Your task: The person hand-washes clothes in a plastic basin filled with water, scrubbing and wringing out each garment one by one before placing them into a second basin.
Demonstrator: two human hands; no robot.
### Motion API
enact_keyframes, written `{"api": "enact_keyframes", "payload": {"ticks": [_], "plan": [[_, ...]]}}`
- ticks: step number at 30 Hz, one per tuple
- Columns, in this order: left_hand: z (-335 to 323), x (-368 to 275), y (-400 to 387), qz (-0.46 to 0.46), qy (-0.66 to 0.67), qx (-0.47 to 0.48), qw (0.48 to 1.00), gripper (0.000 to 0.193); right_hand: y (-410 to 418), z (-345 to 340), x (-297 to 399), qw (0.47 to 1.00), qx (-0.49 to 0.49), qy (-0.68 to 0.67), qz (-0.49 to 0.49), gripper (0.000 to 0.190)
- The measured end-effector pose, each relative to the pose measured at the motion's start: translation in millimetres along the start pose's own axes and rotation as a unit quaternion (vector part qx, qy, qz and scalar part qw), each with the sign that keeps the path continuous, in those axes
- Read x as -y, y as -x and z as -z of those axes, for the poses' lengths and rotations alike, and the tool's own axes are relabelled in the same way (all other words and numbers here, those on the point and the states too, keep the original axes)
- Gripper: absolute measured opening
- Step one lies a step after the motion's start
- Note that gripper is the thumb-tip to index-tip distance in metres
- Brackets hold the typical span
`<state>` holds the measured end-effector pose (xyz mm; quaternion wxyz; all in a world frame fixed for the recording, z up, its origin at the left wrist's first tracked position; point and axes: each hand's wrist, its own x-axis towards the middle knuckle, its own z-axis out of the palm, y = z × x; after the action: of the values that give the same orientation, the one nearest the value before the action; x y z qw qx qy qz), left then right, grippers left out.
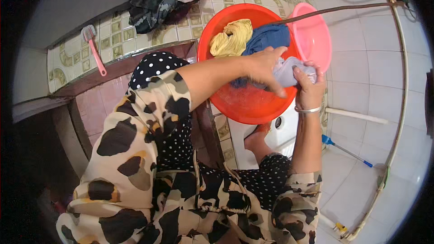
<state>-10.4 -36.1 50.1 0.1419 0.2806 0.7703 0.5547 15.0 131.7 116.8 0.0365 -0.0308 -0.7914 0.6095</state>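
Note:
A red plastic basin [251, 117] stands before me with some water in its near part. My right hand [310, 86], with a silver bangle at the wrist, grips a wet, bunched lavender cloth [288, 71] over the basin's right rim. Thumb and fingers spread wide, my left hand [266, 66] is at the cloth's left end; whether it touches the cloth is hard to see. Behind that hand lies a dark blue cloth [269, 37], partly hidden by it. A twisted yellow cloth [232, 39] rests at the basin's back left.
A pink basin [312, 34] sits against the red one, and a brown hose [339, 7] runs into the red basin. Dark clothes [152, 10] are heaped on the tiled ledge, left of which lies a pink-handled brush [95, 51]. Below is a white squat toilet [284, 132].

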Motion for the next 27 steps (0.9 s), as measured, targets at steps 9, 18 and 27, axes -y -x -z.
{"api": "enact_keyframes", "payload": {"ticks": [9, 18, 27], "plan": [[1, 2, 9, 0.225, 0.7, 0.171, 0.655, 0.055, 37, -42, 37, 0.79, 0.154, 0.354, 0.476, 0.034], [-12, -24, -13, 0.042, 0.373, -0.339, 0.863, 0.013, 23, -51, -15, 0.934, -0.149, -0.323, -0.025, 0.018], [-38, -40, 18, -0.216, -0.18, -0.228, 0.932, 0.005, 15, -29, -53, 0.877, 0.064, -0.28, -0.386, 0.015]]}}
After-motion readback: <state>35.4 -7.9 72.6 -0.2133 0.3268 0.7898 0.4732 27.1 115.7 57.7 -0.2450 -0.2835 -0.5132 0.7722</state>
